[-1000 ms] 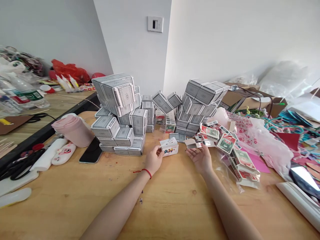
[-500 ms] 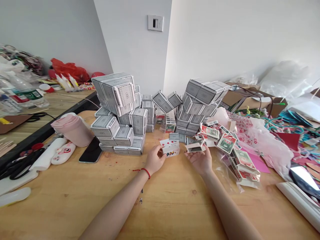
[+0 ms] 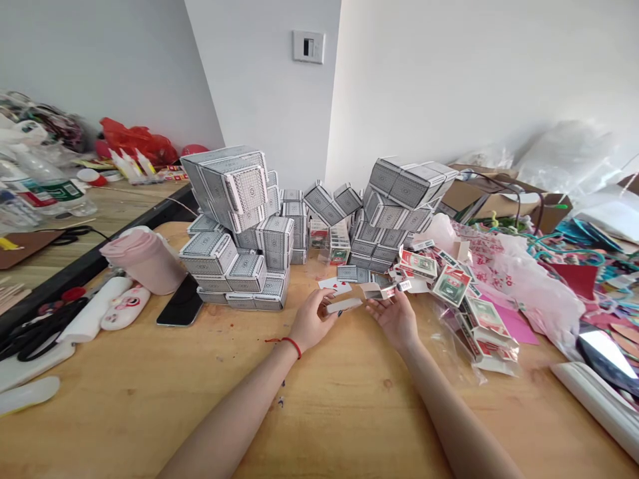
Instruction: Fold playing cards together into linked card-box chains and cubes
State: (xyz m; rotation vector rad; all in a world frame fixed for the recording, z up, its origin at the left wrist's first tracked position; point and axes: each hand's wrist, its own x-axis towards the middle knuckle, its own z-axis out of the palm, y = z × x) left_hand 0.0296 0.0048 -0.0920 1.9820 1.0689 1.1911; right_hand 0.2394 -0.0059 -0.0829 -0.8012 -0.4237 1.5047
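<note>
Red hearts on the white card — print on red-and-green boxes and green bottle label illegible.

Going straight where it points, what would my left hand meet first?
Beyond the white playing cards it holds, your left hand would probably meet the low grey-patterned cardboard box, though depth is unclear.

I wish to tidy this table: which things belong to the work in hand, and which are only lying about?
Likely in the work:
playing cards in the left hand
open card box in the right hand
stacked grey boxes

Likely lying about:
red bag
bottles
left phone
</note>
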